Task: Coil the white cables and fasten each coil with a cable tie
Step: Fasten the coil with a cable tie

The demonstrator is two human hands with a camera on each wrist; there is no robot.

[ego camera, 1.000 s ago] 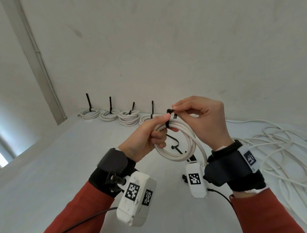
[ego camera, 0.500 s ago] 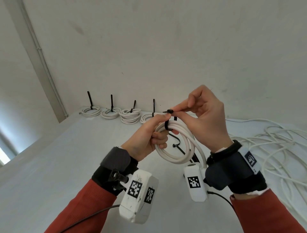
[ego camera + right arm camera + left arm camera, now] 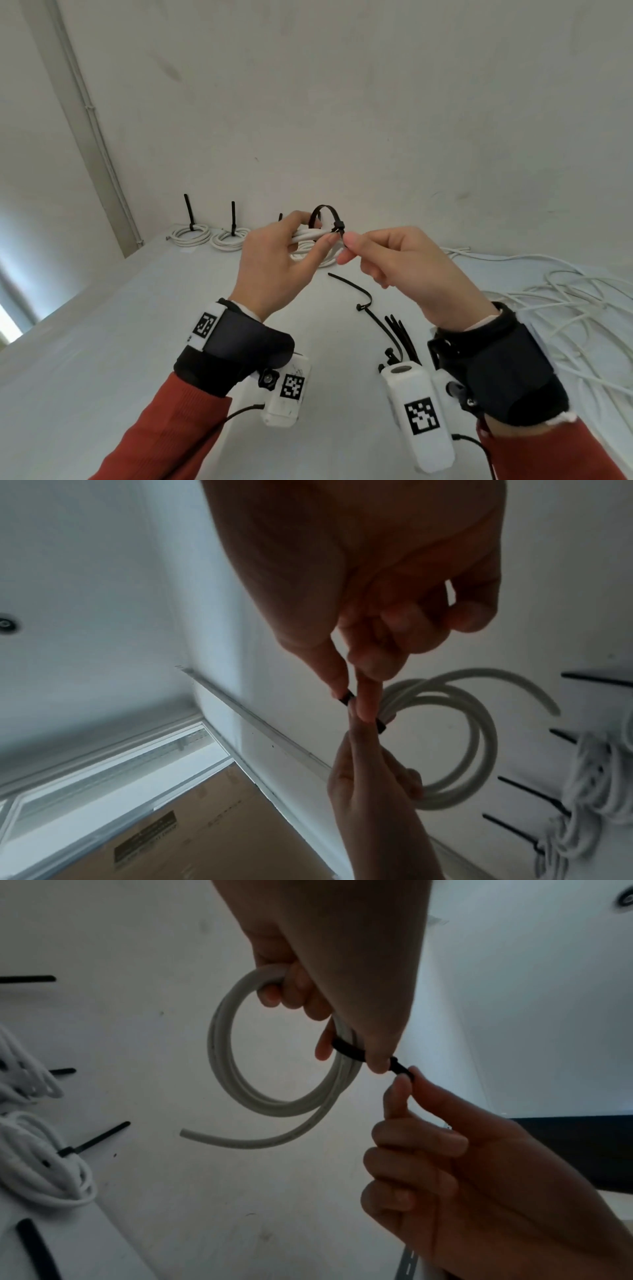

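1. While your left hand (image 3: pixel 274 270) holds the white coil (image 3: pixel 221 1047) up in the air above the table (image 3: pixel 102 342), its fingers are curled round the bundled turns. Its thumb tip lies right beside the head of the tie.
2. Your right hand (image 3: pixel 404 270) pinches the tail of the black cable tie (image 3: pixel 323 206) between thumb and forefinger, just beside the tie's head. Your other fingers are curled in toward the palm.
3. The tie goes round the coil's turns and through its own head. In the head view its loop stands up in a slack arc above the cable, not yet drawn tight.
4. From your left wrist, the coil shows as a few rounds lying close together, with one free cable end sticking out below the ring.
5. At the far edge of the table, against the wall, lies a row of finished coils (image 3: pixel 191 236), each with a black tie tail standing upright. Your left hand hides part of the row.
6. Near your right wrist a small bunch of spare ties (image 3: pixel 399 339) lies on the table, and one bent tie (image 3: pixel 356 291) lies just beyond it.
7. Loose white cables (image 3: pixel 565 308) sprawl uncoiled on the table to your right.
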